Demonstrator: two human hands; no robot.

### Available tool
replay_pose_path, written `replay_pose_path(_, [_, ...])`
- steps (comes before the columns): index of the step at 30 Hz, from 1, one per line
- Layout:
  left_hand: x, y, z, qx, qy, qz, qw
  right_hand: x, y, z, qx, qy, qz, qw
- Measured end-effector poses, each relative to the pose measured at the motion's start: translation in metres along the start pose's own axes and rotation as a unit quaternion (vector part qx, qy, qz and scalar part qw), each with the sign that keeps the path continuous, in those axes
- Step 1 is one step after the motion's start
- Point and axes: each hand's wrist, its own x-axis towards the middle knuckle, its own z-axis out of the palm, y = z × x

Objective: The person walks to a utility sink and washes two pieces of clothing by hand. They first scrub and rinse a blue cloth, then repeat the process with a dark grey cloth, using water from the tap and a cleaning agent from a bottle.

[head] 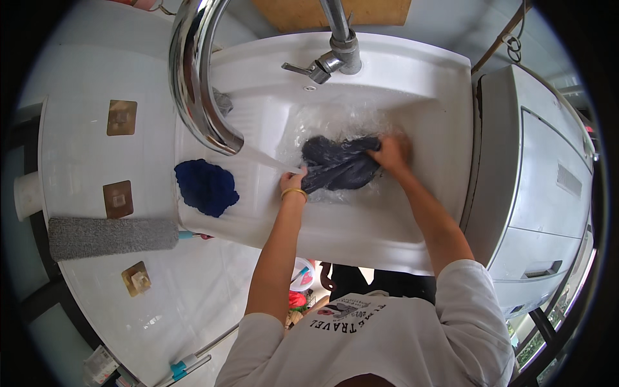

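Observation:
A wet dark grey cloth [343, 164] is stretched between my two hands in the basin of a white sink [338, 232]. My left hand [293, 181], with a gold bangle at the wrist, grips the cloth's left end. At its upper right, my right hand [394, 151] holds a bunched fold and is partly blurred. Water runs from the chrome spout [227, 140] onto the cloth near my left hand, and splashes surround the cloth. On the ribbed ledge left of the basin lies a crumpled navy blue cloth [207, 187].
Behind the basin stands a faucet lever [297, 69]. A white appliance [541, 184] borders the sink's right side. To the left, a grey flat mop head [113, 237] rests against the white tiled wall [72, 159], which carries several adhesive hooks [122, 117]. A small grey item [223, 102] sits behind the spout.

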Motion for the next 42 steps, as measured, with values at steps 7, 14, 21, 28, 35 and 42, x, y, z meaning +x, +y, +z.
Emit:
replay_pose_path(7, [0.062, -0.038, -0.031, -0.201, -0.3, -0.155, 0.919, -0.064, -0.171, 0.07, 0.234, -0.014, -0.259, 0.937])
replay_pose_path(14, [-0.069, 0.047, 0.054, -0.203, -0.193, -0.223, 0.934, -0.019, -0.138, 0.039, -0.054, 0.112, -0.162, 0.979])
replay_pose_path(21, [-0.051, 0.067, 0.007, -0.203, -0.208, -0.181, 0.939, 0.002, -0.053, -0.025, -0.158, 0.302, -0.034, 0.939])
replay_pose_path(28, [-0.036, 0.029, 0.018, -0.164, -0.291, -0.142, 0.932, -0.079, -0.155, 0.059, 0.204, 0.021, -0.196, 0.959])
replay_pose_path(35, [-0.063, 0.027, 0.034, -0.168, -0.369, -0.089, 0.91, -0.018, -0.138, 0.038, -0.01, 0.095, -0.125, 0.988])
replay_pose_path(42, [-0.042, 0.031, -0.03, -0.005, -0.091, -0.207, 0.974, -0.011, -0.038, -0.001, -0.065, 0.319, 0.022, 0.945])
